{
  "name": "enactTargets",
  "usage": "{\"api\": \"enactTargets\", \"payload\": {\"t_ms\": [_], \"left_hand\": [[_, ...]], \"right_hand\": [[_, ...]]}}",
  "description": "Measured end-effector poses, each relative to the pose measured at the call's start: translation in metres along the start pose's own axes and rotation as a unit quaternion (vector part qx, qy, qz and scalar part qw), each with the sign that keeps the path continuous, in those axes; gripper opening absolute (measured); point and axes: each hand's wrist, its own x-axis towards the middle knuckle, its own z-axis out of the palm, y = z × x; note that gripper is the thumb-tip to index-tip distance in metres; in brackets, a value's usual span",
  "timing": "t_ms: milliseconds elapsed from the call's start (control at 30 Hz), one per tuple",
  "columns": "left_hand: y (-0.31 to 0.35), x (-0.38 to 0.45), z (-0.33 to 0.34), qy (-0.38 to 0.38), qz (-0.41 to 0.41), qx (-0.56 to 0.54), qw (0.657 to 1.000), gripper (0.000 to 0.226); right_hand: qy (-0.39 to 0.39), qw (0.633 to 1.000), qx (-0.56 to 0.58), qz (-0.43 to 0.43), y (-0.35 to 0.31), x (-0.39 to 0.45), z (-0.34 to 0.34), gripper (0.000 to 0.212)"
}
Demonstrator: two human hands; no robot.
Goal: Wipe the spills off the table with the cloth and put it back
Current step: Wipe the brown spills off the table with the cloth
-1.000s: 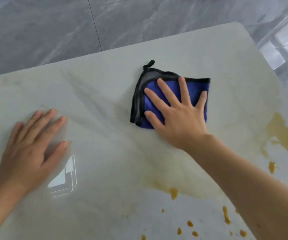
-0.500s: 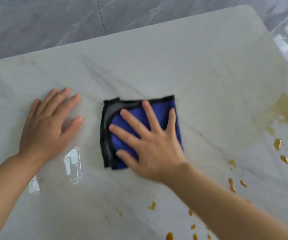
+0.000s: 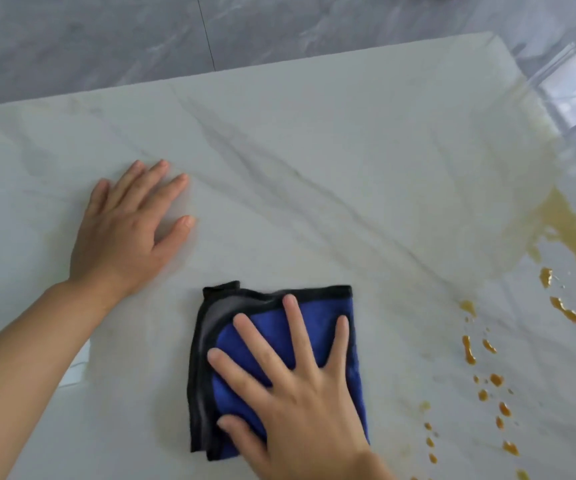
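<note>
At the left of the frame, the left hand [image 3: 124,233] is laid flat on the glossy white marble-patterned table [image 3: 314,168], palm down, with the fingers straight and slightly spread; its grip is open and nothing is held in it. The bare forearm is seen running from the lower left edge up to the wrist. A pale window reflection is shown on the table surface just below that forearm.

In the lower centre, the folded blue microfibre cloth with black edging [image 3: 314,306] is spread flat on the table, with a grey inner layer exposed along its left side. It is pressed down by the right hand [image 3: 297,393], whose fingers are straight and fanned wide over the blue fabric; the grip is open, the cloth being held down by the flat palm and not pinched. The two hands are kept well apart, the left one higher in the frame.

To the right of the cloth, amber-orange liquid spills [image 3: 563,223] are scattered over the table: a larger smeared pool is seen at the right edge, and a trail of small drops runs down toward the lower right corner. The spills are not touched by the cloth.

Across the top of the frame, a grey marbled tile floor [image 3: 106,39] is visible beyond the table's far edge.
</note>
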Motion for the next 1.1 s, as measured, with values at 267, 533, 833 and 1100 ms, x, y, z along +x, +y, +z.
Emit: {"api": "enactTargets", "payload": {"t_ms": [267, 533, 833, 1100], "left_hand": [[0.001, 0.000, 0.000, 0.003, -0.001, -0.002, 1.000, 0.070], [0.001, 0.000, -0.001, 0.005, -0.001, -0.012, 1.000, 0.071], [-0.008, 0.003, 0.008, 0.015, 0.007, -0.020, 1.000, 0.065], [-0.014, 0.005, 0.014, 0.030, 0.027, -0.049, 0.998, 0.062]], "right_hand": [[0.019, 0.973, -0.041, 0.225, 0.097, 0.030, -0.023, 0.060], [0.003, 0.993, -0.024, 0.116, 0.049, -0.028, -0.009, 0.060], [0.033, 0.948, -0.006, 0.316, 0.200, 0.022, -0.039, 0.060], [0.006, 0.968, -0.021, 0.250, 0.152, -0.045, -0.025, 0.062]]}}
